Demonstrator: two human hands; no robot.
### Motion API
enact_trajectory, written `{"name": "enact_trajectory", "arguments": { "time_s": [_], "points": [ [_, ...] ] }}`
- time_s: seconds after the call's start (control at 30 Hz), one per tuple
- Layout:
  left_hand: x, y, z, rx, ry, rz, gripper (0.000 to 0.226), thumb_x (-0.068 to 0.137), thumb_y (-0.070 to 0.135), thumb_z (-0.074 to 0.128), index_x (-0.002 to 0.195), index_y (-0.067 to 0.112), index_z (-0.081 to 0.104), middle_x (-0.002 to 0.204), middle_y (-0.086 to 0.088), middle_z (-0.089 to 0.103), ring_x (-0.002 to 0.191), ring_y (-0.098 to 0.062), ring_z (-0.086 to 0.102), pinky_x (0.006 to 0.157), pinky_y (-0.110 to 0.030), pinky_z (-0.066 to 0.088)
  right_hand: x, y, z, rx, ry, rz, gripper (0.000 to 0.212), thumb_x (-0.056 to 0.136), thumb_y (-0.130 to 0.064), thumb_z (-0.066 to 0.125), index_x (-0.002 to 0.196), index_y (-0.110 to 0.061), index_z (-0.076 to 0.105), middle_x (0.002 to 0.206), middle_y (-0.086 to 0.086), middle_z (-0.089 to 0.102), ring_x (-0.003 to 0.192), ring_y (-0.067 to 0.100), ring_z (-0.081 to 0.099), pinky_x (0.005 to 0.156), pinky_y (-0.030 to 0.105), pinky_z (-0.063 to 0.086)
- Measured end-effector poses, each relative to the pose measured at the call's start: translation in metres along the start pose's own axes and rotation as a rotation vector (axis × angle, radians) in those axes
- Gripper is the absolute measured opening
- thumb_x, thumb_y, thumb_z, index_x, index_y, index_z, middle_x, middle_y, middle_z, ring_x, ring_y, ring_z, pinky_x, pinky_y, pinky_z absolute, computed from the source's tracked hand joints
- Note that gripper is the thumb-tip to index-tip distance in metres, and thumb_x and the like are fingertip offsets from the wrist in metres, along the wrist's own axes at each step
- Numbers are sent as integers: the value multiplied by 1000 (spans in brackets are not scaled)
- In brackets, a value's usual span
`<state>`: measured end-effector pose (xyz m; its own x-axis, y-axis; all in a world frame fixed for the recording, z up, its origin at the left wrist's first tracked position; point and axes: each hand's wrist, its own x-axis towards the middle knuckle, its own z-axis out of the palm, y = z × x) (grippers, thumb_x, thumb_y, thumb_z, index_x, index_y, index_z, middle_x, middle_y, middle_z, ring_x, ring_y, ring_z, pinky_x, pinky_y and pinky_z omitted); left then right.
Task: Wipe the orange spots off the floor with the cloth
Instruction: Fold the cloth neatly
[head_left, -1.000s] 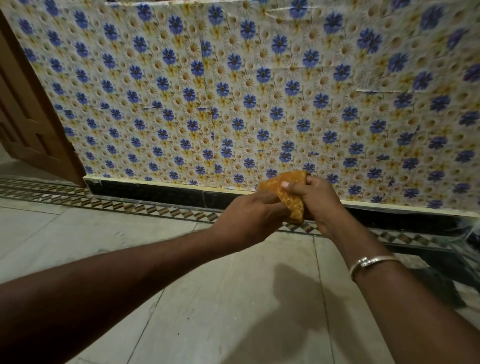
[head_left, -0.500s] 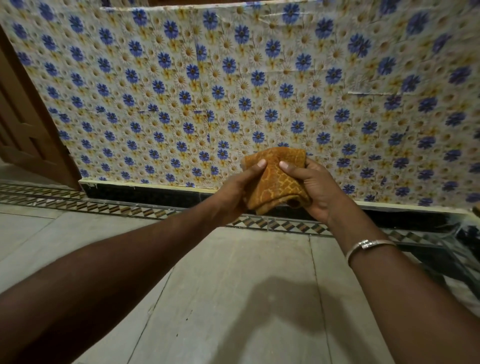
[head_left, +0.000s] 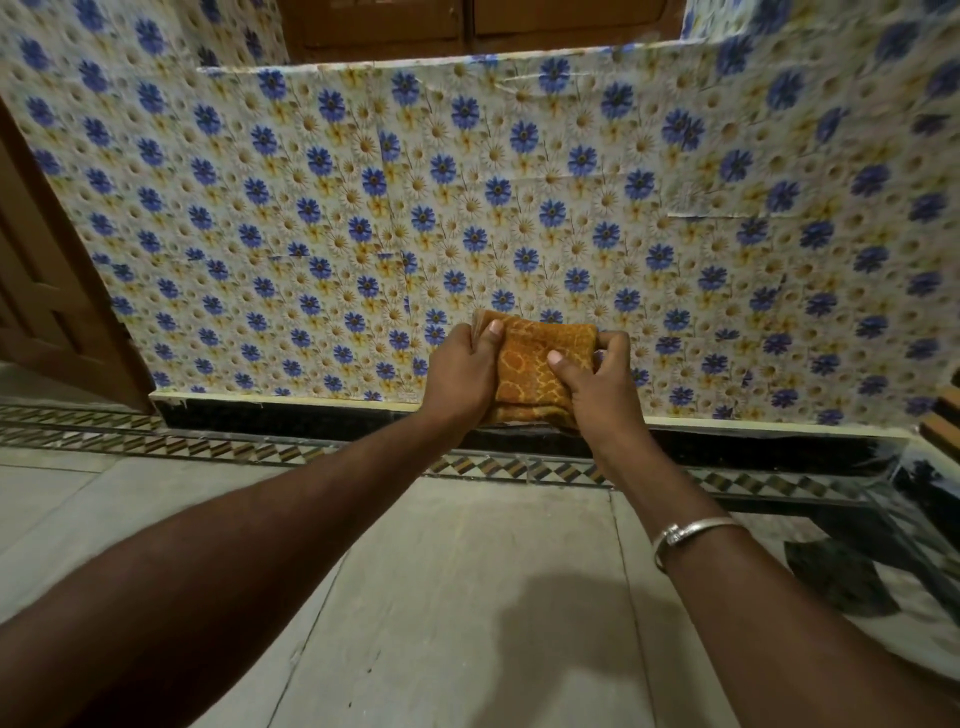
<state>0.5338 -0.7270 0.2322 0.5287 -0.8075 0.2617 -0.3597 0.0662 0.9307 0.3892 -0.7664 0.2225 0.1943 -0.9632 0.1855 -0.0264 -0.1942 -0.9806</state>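
The left hand (head_left: 460, 376) is gripping the left side of the folded orange cloth (head_left: 535, 366), thumb curled over its top corner. The right hand (head_left: 602, 384) is pinching the right side, holding it above the floor (head_left: 467, 597) near the flowered wall (head_left: 415, 208).

Grey tiled floor (head_left: 467, 597), patterned border strip (head_left: 234, 449) along its far edge
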Motion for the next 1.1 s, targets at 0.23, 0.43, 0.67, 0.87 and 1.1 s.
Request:
{"name": "enact_trajectory", "arguments": {
  "time_s": [0.23,0.43,0.67,0.87,1.1],
  "points": [
    [16,37,0,-91,64,18,29,107,47,51,106,20,61,99,-4,71,86,-21,73,62,-33,61,16,-44,-14,75,48,-35,28,106,-31,52,129,-28,35,102,-2,56,88,17,63,69,44,61],
    [31,51,9,-373,-140,-291,43,103,36,63,135,11,48,117,-16,70,91,-32,78,77,-49,66,43,-69,-34,-129,14,123,33,107,-11,41,124,-37,29,85,7,48,59,20,42,51,34,32],
    [24,54,14,-345,-162,-161,37,102,6,61,129,28,47,118,-20,65,79,-35,78,68,-49,66,53,-72,-50,-162,-273,178,43,99,5,40,112,-30,62,118,11,57,96,38,67,71,47,57],
    [52,110,11,-240,-83,-20,18,107,10,53,111,15,70,108,-9,72,77,-24,79,59,-39,64,83,-121,-38,-23,-170,119,43,102,3,36,103,-16,75,98,7,69,66,19,73,50,30,59],
    [110,256,-22,-191,22,90,17,105,21,61,116,23,73,110,5,71,96,-19,75,65,-45,66,125,-280,-42,36,-138,46,40,103,3,38,107,-14,74,104,9,70,50,6,66,46,22,52]
  ]
}}
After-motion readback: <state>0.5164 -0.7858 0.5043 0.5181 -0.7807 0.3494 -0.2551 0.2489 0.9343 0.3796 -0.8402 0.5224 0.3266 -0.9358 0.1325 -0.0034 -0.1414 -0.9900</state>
